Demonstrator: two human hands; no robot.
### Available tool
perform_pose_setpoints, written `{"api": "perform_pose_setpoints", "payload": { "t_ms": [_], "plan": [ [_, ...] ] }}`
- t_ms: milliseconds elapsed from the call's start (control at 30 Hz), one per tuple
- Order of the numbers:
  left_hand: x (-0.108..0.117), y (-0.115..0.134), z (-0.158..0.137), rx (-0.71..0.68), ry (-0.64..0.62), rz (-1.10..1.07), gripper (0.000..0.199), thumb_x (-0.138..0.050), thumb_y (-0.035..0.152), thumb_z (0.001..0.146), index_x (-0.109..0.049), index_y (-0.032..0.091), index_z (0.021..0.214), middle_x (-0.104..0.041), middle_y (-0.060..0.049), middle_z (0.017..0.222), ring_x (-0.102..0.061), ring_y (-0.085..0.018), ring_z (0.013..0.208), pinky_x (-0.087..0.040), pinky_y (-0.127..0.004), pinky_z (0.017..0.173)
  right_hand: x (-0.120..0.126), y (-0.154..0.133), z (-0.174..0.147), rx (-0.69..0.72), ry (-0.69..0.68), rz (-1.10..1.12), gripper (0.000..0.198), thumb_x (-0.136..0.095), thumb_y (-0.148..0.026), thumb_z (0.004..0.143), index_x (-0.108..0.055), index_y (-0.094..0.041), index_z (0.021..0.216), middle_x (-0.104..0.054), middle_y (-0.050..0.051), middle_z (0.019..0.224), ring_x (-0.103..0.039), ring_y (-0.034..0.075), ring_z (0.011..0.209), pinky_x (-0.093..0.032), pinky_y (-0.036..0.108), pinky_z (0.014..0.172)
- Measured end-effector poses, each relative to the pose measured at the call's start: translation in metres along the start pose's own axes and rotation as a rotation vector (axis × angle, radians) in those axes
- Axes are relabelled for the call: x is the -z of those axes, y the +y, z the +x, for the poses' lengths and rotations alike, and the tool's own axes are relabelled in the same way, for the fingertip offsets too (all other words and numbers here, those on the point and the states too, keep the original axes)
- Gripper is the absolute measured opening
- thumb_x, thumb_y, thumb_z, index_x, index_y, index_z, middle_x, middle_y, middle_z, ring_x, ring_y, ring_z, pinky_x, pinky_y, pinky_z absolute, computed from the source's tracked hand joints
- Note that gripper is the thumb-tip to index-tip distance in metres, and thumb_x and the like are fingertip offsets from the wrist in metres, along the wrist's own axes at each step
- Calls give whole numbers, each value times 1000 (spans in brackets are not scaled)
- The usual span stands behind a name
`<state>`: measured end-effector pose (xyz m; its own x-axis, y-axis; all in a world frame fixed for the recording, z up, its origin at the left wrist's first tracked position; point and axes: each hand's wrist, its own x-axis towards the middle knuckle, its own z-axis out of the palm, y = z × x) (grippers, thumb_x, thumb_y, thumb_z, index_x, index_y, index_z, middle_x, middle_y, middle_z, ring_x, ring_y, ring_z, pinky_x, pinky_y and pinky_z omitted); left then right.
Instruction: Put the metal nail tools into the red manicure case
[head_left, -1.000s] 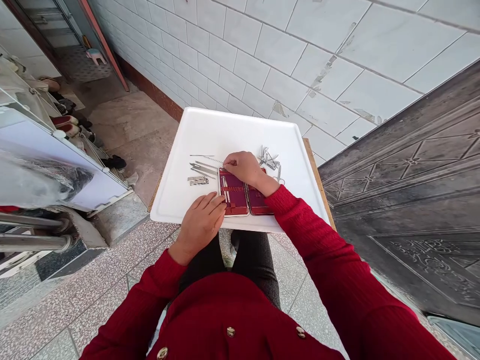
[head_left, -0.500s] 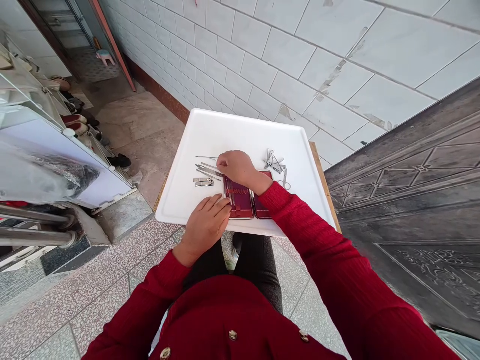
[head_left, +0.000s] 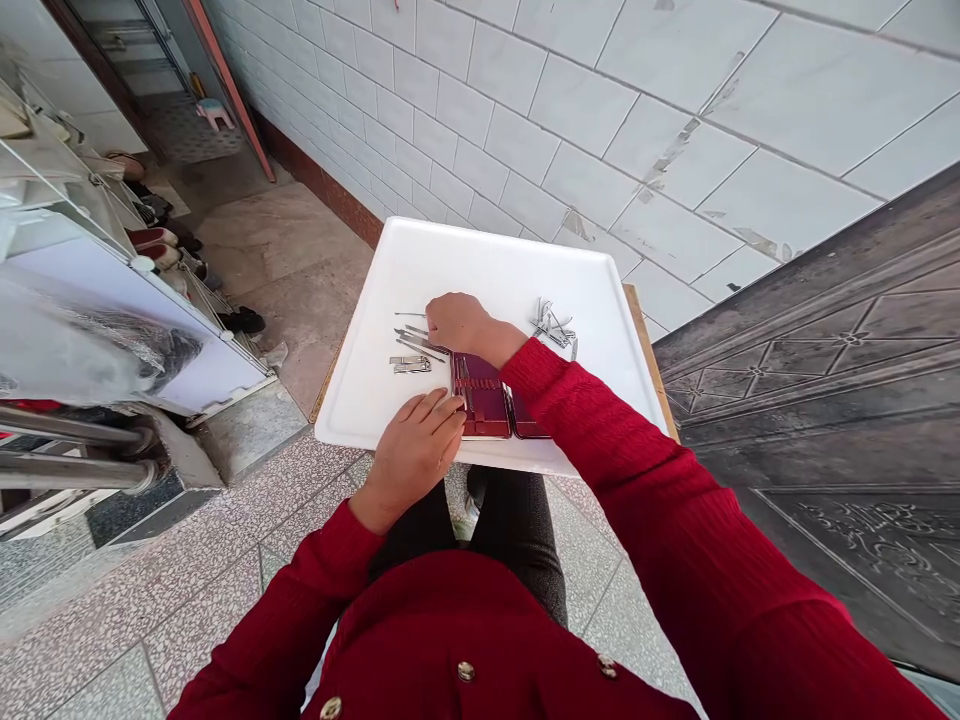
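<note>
A dark red manicure case [head_left: 486,408] lies unfolded near the front edge of the white tabletop [head_left: 480,255], with a row of small loops across it. My left hand [head_left: 418,440] rests at the case's left edge, fingers stretched out flat. Over the far left corner of the case is my right hand [head_left: 459,325], fingers curled, at the ends of several slim metal tools [head_left: 420,342]; whether it pinches one is hidden. Just left of the case sits a nail clipper [head_left: 409,364]. Right of my right hand lies a pile of metal clippers [head_left: 553,322].
A tiled wall [head_left: 510,130] stands behind the table, and a dark ornate metal door [head_left: 817,370] is close on the right. On the left are a rack with shoes [head_left: 157,245] and a plastic-wrapped panel [head_left: 112,330]. A small stool [head_left: 215,112] stands farther back.
My right hand has shifted slightly left and away from me, its fingers now turned down at the slim tools. The right sleeve now covers the scissors. My left hand keeps its place.
</note>
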<state>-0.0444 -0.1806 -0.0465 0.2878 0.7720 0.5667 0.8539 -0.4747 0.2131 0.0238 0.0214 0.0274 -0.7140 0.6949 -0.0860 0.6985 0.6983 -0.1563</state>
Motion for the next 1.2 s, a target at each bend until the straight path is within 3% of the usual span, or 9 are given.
{"api": "perform_pose_setpoints", "payload": {
  "t_ms": [133, 233, 433, 500, 600, 733, 1200],
  "plan": [
    [0, 0, 0, 8, -8, -6, 25, -55, 16, 104, -74, 21, 119, -77, -9, 130, -68, -29, 130, -56, -48, 108, 0, 2, -5, 47, 4, -30, 10, -67, -8, 85, -76, -12, 88, -79, 20, 94, -72, 33, 91, -50, 39, 80],
    [0, -1, 0, -10, 7, 20, 23, -55, 16, 104, -73, 20, 117, -77, -9, 129, -69, -29, 129, -57, -48, 107, -2, 9, -7, 31, 73, 92, 13, -63, -8, 87, -74, -14, 89, -79, 15, 93, -71, 27, 87, -49, 35, 80],
    [4, 0, 2, -15, -10, 15, 25, -56, 14, 103, -74, 19, 119, -77, -10, 130, -69, -29, 129, -57, -48, 108, -14, 31, -13, -123, 280, 730, 10, -62, -12, 84, -62, -20, 79, -69, 0, 69, -64, 15, 65, -47, 25, 61],
    [5, 0, 2, -9, -20, 8, 26, -56, 14, 103, -74, 20, 120, -77, -10, 129, -69, -29, 130, -56, -48, 109, -19, 36, -19, -157, 277, 974, 8, -64, -13, 82, -62, -20, 85, -66, -3, 65, -61, 13, 57, -45, 23, 53],
    [5, -1, 3, -7, -21, 12, 26, -55, 14, 103, -74, 20, 119, -78, -9, 128, -69, -28, 129, -57, -48, 109, -24, 42, -33, -151, 260, 1205, 31, -69, -13, 77, -64, -18, 107, -68, -6, 65, -59, 11, 52, -44, 22, 48],
    [4, -5, 6, -2, -22, 7, 26, -55, 14, 103, -75, 22, 118, -78, -8, 129, -70, -27, 128, -57, -47, 107, -22, 46, -49, -108, 248, 1289, 51, -72, -13, 73, -62, -17, 123, -67, -8, 60, -62, 12, 52, -46, 21, 48],
    [5, -6, 14, 12, -21, 18, 25, -53, 16, 103, -74, 21, 116, -79, -7, 128, -70, -25, 128, -59, -45, 105, -30, 59, -54, -67, 257, 1387, 60, -70, -9, 70, -62, -14, 130, -68, -7, 57, -61, 12, 51, -45, 19, 47]
  ]
}}
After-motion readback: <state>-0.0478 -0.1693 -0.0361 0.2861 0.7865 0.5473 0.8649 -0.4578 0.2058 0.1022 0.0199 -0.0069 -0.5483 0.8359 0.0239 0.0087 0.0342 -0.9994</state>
